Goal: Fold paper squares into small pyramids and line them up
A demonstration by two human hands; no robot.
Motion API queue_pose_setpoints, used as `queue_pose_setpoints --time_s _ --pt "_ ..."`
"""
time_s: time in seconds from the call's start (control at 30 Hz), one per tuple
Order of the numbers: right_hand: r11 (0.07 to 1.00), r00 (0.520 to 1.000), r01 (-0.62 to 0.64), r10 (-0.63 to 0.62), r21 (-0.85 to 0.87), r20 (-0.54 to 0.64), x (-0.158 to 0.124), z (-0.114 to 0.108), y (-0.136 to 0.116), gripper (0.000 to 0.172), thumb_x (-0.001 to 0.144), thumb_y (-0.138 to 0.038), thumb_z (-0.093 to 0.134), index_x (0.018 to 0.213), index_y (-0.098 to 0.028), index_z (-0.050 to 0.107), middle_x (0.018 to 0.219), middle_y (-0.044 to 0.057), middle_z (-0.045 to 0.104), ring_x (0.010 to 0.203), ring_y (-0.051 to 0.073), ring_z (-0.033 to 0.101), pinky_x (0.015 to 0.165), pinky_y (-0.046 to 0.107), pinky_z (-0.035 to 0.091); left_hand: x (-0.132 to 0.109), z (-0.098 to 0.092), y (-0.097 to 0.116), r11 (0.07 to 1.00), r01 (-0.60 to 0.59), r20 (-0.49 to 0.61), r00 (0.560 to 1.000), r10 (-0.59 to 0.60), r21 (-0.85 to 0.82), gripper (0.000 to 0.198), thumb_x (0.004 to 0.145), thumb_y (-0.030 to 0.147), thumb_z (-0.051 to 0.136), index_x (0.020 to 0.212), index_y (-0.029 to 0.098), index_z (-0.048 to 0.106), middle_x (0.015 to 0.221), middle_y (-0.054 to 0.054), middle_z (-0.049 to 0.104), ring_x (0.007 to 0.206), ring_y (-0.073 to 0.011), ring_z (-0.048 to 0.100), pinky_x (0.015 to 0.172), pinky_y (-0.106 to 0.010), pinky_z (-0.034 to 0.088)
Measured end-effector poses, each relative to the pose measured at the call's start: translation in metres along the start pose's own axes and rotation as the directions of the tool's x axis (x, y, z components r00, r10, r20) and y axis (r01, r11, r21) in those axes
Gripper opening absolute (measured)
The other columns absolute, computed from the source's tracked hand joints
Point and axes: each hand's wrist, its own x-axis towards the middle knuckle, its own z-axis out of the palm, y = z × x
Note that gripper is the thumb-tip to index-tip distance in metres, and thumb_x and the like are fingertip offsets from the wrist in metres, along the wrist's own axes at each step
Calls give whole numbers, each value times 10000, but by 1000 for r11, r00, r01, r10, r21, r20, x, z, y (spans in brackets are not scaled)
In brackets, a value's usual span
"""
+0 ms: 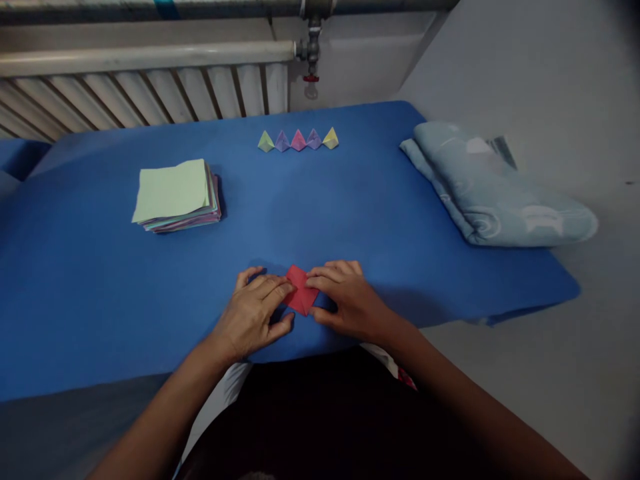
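A small red folded paper (301,295) lies on the blue cloth (350,213) near its front edge. My left hand (253,313) presses on the paper's left side, fingertips on top and thumb at its lower edge. My right hand (345,297) pinches the paper's right side, fingers on top and thumb below. Both hands are closed on the paper. A row of several small folded paper pieces (298,140), green, purple, pink, purple and yellow, sits at the far side of the cloth.
A stack of coloured square papers (175,195) with a pale green sheet on top lies at the left. A folded light blue blanket (495,193) rests at the right edge. A radiator (140,93) and pipes run behind.
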Motion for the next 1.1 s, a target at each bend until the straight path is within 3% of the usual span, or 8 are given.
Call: queue_pose_setpoints --time_s 0.17,0.5,0.7,0.83,1.1 --pt "1000 1000 -15 16 -18 8 2 1 -2 298 770 -246 624 1065 -242 672 1186 54 647 1101 267 499 918 429 309 2 2 1 999 -7 -27 1000 8 36 200 870 237 558 1055 212 629 1094 -51 705 997 -208 646 1042 -479 336" --pt "1000 1000 -20 20 -9 8 3 2 -1 212 799 -231 611 999 -235 680 1167 44 652 1086 260 504 886 416 312 0 9 1 976 -102 -67 991 116 190 156 914 214 519 983 206 659 1069 -73 712 959 -214 653 978 -466 408" --pt "998 999 2 -4 -55 -33 4 5 -7 126 826 -286 617 916 -236 689 1122 46 657 1048 258 499 894 429 285 1 9 7 988 -28 -122 991 47 151 149 917 209 509 939 208 656 1051 -68 716 943 -209 654 965 -457 421" --pt "998 998 -18 14 -59 -62 6 9 -10 161 839 -375 640 902 -235 688 1054 45 664 1013 246 500 890 421 274 2 7 5 998 2 -115 993 6 69 133 921 221 510 959 212 637 1040 -48 719 947 -194 653 983 -444 401" --pt "994 996 -62 55 -91 -76 14 17 -11 79 851 -228 623 890 -233 691 964 31 665 938 212 505 829 387 266 6 5 6 998 61 -112 992 -59 14 128 914 188 501 953 208 621 954 -20 729 892 -176 663 983 -434 401"
